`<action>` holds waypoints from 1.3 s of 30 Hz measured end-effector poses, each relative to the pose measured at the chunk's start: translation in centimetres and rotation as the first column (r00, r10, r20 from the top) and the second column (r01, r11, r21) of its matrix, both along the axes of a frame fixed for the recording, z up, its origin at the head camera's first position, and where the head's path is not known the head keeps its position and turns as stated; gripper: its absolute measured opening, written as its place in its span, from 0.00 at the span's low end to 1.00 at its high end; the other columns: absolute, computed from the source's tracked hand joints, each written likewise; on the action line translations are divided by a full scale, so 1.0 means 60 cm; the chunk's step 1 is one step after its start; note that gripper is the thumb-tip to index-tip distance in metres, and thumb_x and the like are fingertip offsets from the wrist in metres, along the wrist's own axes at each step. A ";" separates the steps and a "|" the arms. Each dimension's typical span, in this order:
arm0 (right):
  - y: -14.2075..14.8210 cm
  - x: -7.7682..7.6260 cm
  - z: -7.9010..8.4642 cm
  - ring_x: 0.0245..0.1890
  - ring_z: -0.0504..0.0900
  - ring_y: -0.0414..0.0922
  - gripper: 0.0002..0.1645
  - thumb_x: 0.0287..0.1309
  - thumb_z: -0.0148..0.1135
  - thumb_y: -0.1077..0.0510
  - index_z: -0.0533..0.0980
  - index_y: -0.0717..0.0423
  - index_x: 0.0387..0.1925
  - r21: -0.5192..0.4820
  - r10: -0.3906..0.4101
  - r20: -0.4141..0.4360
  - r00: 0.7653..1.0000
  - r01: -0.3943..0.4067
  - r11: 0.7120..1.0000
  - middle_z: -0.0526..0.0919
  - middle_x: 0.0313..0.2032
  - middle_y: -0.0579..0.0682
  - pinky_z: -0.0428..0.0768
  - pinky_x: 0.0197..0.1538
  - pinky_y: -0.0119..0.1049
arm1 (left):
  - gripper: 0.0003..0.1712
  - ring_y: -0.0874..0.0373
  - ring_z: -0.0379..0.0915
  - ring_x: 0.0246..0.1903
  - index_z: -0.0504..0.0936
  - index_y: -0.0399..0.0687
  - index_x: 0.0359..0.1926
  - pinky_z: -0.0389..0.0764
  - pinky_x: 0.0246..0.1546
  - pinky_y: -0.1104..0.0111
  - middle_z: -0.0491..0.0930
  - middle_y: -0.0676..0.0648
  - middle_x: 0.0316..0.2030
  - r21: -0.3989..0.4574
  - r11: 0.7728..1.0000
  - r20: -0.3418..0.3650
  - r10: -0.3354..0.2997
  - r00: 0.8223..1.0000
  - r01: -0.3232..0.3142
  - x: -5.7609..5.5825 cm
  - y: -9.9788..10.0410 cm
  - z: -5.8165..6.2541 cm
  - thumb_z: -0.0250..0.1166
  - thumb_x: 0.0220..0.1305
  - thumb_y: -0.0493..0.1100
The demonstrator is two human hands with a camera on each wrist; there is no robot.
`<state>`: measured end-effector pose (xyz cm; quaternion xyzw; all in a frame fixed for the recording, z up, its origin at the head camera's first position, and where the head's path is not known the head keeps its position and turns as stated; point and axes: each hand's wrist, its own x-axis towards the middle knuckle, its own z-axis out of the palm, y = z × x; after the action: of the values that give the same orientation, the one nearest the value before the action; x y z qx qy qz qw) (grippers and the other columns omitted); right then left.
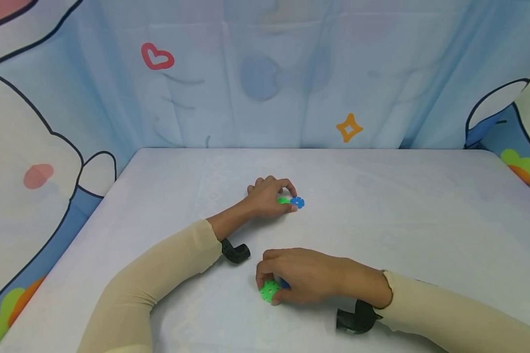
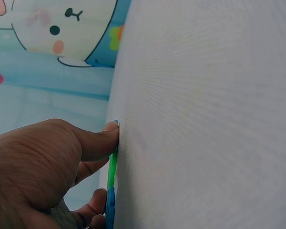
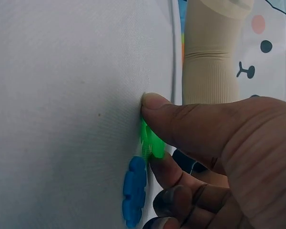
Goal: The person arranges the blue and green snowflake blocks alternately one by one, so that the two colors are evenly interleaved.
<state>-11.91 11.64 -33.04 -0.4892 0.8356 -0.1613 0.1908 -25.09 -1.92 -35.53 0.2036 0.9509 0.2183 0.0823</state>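
On the white table, my left hand [image 1: 269, 197] pinches a blue flower-shaped disc [image 1: 297, 202] between thumb and finger. Beside that disc sits a green disc [image 1: 284, 200], partly under the hand. The left wrist view shows the green disc [image 2: 113, 168] edge-on, with a blue disc [image 2: 110, 208] below it. Nearer the front, my right hand [image 1: 311, 274] grips a green notched disc [image 1: 270, 290] by its edges. A blue disc [image 1: 284, 283] lies behind it, mostly hidden by the hand. In the right wrist view this blue disc [image 3: 134, 193] stays outside the pinch.
The white tablecloth [image 1: 402, 211] spreads around both hands. A blue curtain [image 1: 265, 73] with cartoon prints hangs behind the table's far edge. Black wrist cameras [image 1: 357, 318] sit under both cuffs, close to the tabletop.
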 end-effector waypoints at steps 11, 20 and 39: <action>0.001 -0.005 0.001 0.36 0.72 0.27 0.13 0.55 0.72 0.48 0.78 0.38 0.42 -0.002 -0.007 0.055 0.998 0.007 1.000 0.73 0.34 0.32 0.74 0.45 0.25 | 0.17 0.47 0.65 0.55 0.79 0.68 0.51 0.64 0.52 0.51 0.74 0.48 0.52 -0.009 1.000 -0.006 0.000 1.000 0.000 0.000 -0.001 0.000 0.66 0.62 0.60; 0.002 -0.009 -0.001 0.35 0.72 0.27 0.13 0.53 0.74 0.47 0.80 0.37 0.40 -0.015 -0.018 0.076 0.997 0.019 1.000 0.74 0.31 0.31 0.73 0.49 0.28 | 0.17 0.48 0.66 0.54 0.79 0.67 0.51 0.64 0.52 0.51 0.74 0.48 0.53 -0.002 1.000 -0.016 -0.009 1.000 0.009 0.000 -0.002 0.001 0.66 0.62 0.60; 0.012 -0.029 -0.003 0.28 0.71 0.30 0.16 0.54 0.74 0.53 0.78 0.39 0.43 -0.059 0.061 0.238 0.969 -0.048 0.997 0.76 0.30 0.33 0.73 0.36 0.23 | 0.17 0.48 0.66 0.54 0.79 0.67 0.51 0.64 0.52 0.51 0.74 0.48 0.53 -0.001 1.000 -0.013 -0.004 1.000 0.004 0.001 -0.001 0.001 0.66 0.62 0.60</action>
<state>-13.65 12.34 -33.20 -0.4936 0.7882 -0.2361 0.2817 -25.04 -1.96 -35.44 0.2068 0.9511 0.2161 0.0767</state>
